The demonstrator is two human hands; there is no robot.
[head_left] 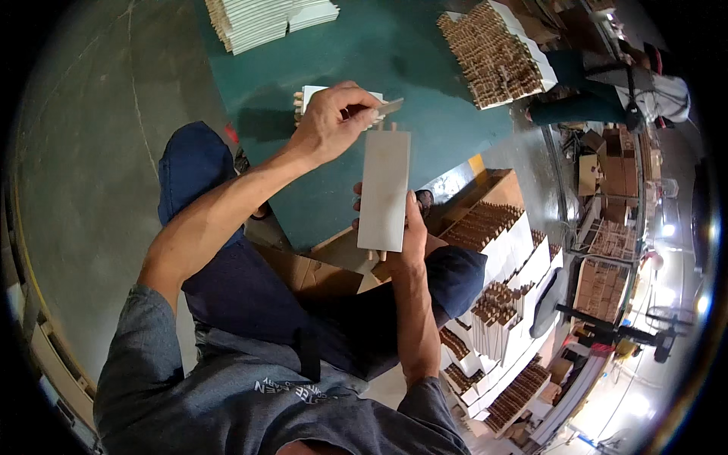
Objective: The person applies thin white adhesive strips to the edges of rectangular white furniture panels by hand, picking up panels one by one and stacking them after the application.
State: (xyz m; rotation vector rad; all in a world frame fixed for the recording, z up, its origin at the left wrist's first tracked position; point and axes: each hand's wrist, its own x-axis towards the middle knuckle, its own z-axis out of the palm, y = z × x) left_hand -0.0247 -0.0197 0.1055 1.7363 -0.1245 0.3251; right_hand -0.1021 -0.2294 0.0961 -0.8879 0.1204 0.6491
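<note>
My right hand (412,231) grips a white rectangular panel (385,193) from below, its thumb along the right edge and fingertips showing at the left. Light wooden dowels stick out of both short ends of this panel. Just above its far end, my left hand (334,120) pinches a small flat greyish strip (390,107) between thumb and fingers; what kind of strip it is, I cannot make out. Partly hidden behind my left hand, more white panels with dowel ends (300,103) lie on the green table (303,205).
At the table's far left stands a stack of white panels (262,23); another doweled stack (497,57) sits far right. Right of my knee are several more stacks (493,303) and a cardboard box (493,189). Another person (607,91) stands beyond, near shelves with cartons (610,227).
</note>
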